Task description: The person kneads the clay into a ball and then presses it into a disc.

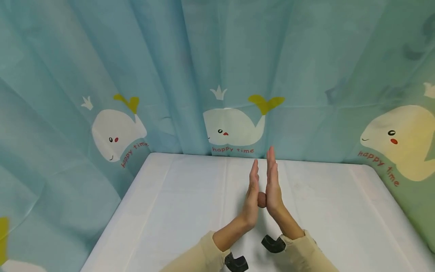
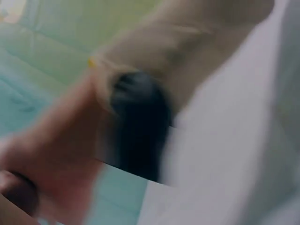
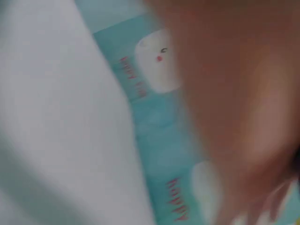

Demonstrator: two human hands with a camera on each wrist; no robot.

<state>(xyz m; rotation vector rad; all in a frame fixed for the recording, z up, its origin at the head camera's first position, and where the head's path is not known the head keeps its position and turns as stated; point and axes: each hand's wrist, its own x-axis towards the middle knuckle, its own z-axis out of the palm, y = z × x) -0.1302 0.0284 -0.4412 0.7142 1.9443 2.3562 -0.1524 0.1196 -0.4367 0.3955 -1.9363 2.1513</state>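
Observation:
A small brown ball [image 1: 261, 200] sits between my two palms over the white table. My left hand [image 1: 252, 196] presses it from the left with fingers straight, pointing up and away. From the other side my right hand [image 1: 273, 189] faces it flat, its fingers also straight and reaching slightly higher. The palms stand nearly parallel, a ball's width apart. In the left wrist view the ball [image 2: 19, 192] shows at the lower left against the blurred right palm [image 2: 56, 173]. Blurred skin fills much of the right wrist view, where the ball is hidden.
The white tabletop [image 1: 190, 189] spreads around both hands. Behind it and at its sides hangs a blue-green curtain [image 1: 163, 94] printed with whales. Black curved wrist mounts [image 1: 273, 244] stick out below the beige sleeves [image 1: 204, 253].

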